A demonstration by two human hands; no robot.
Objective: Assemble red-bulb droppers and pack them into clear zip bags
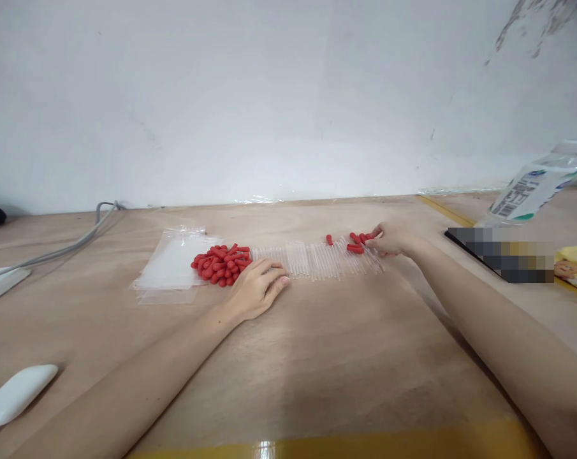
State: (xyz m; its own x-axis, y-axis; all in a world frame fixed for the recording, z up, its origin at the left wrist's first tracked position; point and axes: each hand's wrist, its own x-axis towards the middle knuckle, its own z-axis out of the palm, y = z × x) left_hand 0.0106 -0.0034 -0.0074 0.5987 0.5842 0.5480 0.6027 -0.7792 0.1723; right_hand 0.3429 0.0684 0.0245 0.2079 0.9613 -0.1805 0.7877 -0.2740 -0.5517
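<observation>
A row of clear plastic tubes lies across the wooden table. A heap of small red caps sits at the row's left end. My left hand rests beside that heap, fingers curled down onto the tubes' left end. My right hand is at the row's right end, fingers pinched together among a few loose red caps. What the fingertips hold is too small to make out.
Clear plastic bags lie left of the red heap. A grey cable runs along the far left. A white object lies at the near left. A bottle and a dark flat item are at the right.
</observation>
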